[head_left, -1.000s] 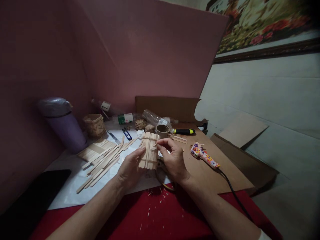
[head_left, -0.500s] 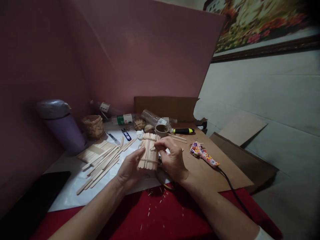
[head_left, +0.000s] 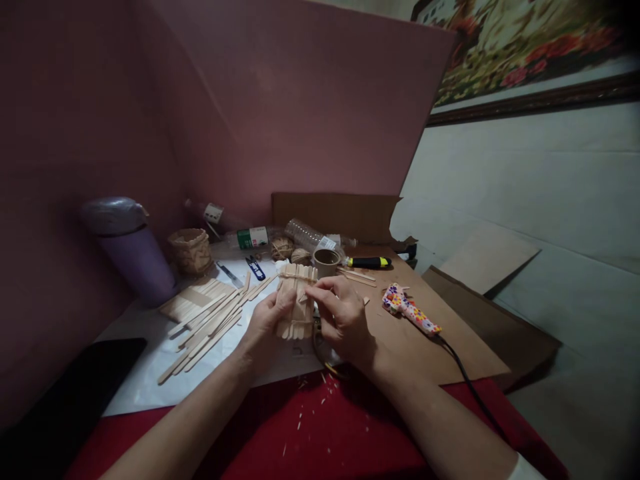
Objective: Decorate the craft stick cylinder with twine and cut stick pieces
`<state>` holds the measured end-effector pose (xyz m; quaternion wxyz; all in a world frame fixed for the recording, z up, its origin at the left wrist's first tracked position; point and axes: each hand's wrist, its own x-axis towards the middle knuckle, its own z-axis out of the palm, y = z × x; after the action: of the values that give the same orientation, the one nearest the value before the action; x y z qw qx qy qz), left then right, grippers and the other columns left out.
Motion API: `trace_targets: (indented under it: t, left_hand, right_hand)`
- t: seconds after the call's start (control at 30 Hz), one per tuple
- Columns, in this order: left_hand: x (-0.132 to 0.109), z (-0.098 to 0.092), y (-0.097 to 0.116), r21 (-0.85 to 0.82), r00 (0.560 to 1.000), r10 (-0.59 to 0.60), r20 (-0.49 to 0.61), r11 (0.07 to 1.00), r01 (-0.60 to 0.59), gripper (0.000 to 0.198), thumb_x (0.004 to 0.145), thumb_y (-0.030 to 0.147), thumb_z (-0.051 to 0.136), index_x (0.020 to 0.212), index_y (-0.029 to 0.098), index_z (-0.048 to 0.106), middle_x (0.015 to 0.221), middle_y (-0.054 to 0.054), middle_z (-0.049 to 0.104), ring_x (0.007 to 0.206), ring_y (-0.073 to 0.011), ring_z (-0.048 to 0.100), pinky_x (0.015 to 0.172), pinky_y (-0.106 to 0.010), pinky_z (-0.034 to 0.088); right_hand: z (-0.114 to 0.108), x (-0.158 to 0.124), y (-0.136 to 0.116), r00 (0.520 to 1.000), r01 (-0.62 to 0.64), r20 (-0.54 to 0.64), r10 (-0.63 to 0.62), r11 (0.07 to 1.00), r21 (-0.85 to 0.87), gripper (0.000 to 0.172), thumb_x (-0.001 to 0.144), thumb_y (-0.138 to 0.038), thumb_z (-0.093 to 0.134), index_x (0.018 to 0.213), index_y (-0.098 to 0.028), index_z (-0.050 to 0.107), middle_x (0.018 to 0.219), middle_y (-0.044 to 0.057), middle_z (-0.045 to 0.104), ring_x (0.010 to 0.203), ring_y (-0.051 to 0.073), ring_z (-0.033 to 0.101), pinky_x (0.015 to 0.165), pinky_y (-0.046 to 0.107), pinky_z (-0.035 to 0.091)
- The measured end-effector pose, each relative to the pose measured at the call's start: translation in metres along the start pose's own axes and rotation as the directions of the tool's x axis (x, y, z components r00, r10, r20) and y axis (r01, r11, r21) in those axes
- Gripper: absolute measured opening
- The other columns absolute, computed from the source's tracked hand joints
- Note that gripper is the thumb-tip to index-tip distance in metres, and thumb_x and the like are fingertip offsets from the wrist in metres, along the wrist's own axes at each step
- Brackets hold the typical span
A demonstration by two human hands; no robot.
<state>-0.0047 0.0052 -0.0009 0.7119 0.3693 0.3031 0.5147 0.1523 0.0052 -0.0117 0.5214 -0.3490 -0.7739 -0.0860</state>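
Your forearms slant inward from the lower corners. Your left grip (head_left: 263, 330) closes around the side of the craft-stick bundle (head_left: 300, 313), thumb across its front, above the red-clothed tabletop (head_left: 260, 433); your right grip (head_left: 347, 321), fingers bent, pinches a small, pale, pointed sliver (head_left: 303, 297) at that face. Flat, round-ended wooden slats form its ridged surface, crossed by two thin bands.

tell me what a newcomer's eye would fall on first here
Probably the bundle of wooden sticks at the centre, held in the left hand while the right hand pinches a small pale piece at its front. Next, likely the flower-patterned corded tool on the brown cardboard to the right, then the purple container at the far left.
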Motion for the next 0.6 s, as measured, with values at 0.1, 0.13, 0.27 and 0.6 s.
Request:
trace_targets:
  t: [0.1, 0.13, 0.27, 0.6]
  left_hand:
    - [0.003, -0.001, -0.002, 0.057, 0.998, 0.064, -0.009, 0.996, -0.064, 0.040, 0.070, 0.034, 0.079, 0.099, 0.011, 0.065, 0.081, -0.007, 0.070, 0.066, -0.0168, 0.065, 0.060, -0.026, 0.052]
    - [0.004, -0.001, -0.003, 0.056, 0.997, 0.080, -0.010, 0.995, -0.080, 0.041, 0.070, 0.033, 0.080, 0.101, 0.012, 0.065, 0.084, -0.007, 0.070, 0.069, -0.0172, 0.065, 0.062, -0.027, 0.053]
    - [0.005, -0.001, -0.005, 0.057, 0.994, 0.110, -0.023, 0.992, -0.109, 0.044, 0.068, 0.028, 0.080, 0.105, 0.013, 0.063, 0.090, -0.007, 0.070, 0.074, -0.0177, 0.066, 0.066, -0.028, 0.054]
    - [0.002, -0.001, -0.003, 0.099, 0.992, 0.101, -0.070, 0.991, -0.093, 0.043, 0.069, 0.027, 0.075, 0.108, 0.016, 0.063, 0.092, -0.006, 0.071, 0.077, -0.0199, 0.066, 0.067, -0.031, 0.055]
  right_hand:
    - [0.000, -0.001, -0.002, 1.000, 0.013, -0.009, -0.013, 1.000, 0.005, 0.028, 0.090, -0.014, 0.049, 0.111, -0.019, 0.066, 0.098, 0.010, 0.060, 0.090, 0.023, 0.058, 0.076, 0.038, 0.053]
    - [0.001, -0.002, -0.003, 1.000, 0.018, -0.005, -0.018, 1.000, 0.008, 0.028, 0.089, -0.014, 0.050, 0.112, -0.019, 0.066, 0.099, 0.010, 0.060, 0.090, 0.023, 0.058, 0.076, 0.038, 0.053]
    - [0.002, -0.004, -0.006, 0.999, 0.033, 0.015, -0.034, 0.999, 0.024, 0.033, 0.086, -0.011, 0.050, 0.114, -0.019, 0.065, 0.101, 0.011, 0.060, 0.092, 0.023, 0.057, 0.076, 0.039, 0.054]
    - [0.006, -0.003, -0.011, 0.991, -0.119, -0.037, 0.125, 0.982, 0.148, 0.029, 0.090, -0.009, 0.048, 0.110, -0.021, 0.065, 0.100, 0.008, 0.064, 0.095, 0.022, 0.060, 0.082, 0.038, 0.053]
